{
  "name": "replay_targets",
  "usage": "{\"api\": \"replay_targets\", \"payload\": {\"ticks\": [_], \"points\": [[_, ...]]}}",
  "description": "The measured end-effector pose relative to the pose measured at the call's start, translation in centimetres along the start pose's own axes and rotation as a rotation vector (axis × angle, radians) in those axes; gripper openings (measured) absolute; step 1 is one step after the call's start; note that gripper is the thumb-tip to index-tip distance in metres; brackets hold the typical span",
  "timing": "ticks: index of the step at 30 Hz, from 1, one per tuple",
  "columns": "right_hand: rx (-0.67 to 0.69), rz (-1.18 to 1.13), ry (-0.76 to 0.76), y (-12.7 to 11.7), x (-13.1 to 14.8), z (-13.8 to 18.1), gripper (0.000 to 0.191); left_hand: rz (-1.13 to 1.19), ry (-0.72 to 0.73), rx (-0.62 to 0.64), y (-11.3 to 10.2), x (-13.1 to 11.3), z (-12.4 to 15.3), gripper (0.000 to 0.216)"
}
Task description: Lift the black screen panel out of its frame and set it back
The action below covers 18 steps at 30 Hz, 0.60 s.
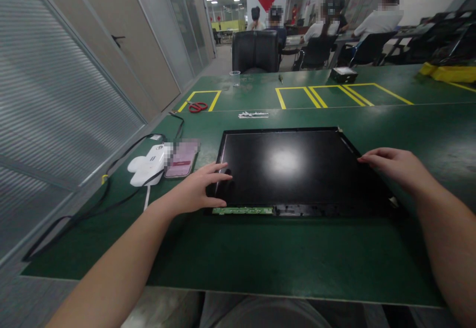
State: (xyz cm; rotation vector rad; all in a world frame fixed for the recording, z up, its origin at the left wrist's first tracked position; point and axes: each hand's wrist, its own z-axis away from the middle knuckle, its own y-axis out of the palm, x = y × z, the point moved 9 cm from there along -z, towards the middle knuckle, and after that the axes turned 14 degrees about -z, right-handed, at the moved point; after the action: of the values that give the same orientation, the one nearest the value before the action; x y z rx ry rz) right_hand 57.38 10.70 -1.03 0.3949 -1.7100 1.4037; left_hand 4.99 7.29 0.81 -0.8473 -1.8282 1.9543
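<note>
Black screen [297, 179] lies flat on the green table [267, 258], my left hand [204, 184] spread unclosed over its left edge, my right hand [396, 165] at its right edge, whether pinching I cannot tell.

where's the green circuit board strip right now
In the head view, the green circuit board strip lies along the near edge of the black display panel, at its left end, close to the left hand's thumb.

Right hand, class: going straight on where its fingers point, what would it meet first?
The right hand points at the black frame of the screen, so it would probably meet that edge first; the two look touching or nearly so, but depth is unclear.
</note>
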Motion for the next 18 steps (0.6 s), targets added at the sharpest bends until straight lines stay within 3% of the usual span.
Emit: {"api": "replay_targets", "payload": {"ticks": [13, 18], "points": [[-0.033, 0.003, 0.060, 0.0, 0.2, 0.3, 0.028, -0.065, 0.059, 0.015, -0.2, -0.5, 0.0, 0.050], [-0.037, -0.012, 0.002, 0.1, -0.7, -0.3, 0.031, -0.099, 0.047, 0.024, -0.4, -0.6, -0.1, 0.050]]}}
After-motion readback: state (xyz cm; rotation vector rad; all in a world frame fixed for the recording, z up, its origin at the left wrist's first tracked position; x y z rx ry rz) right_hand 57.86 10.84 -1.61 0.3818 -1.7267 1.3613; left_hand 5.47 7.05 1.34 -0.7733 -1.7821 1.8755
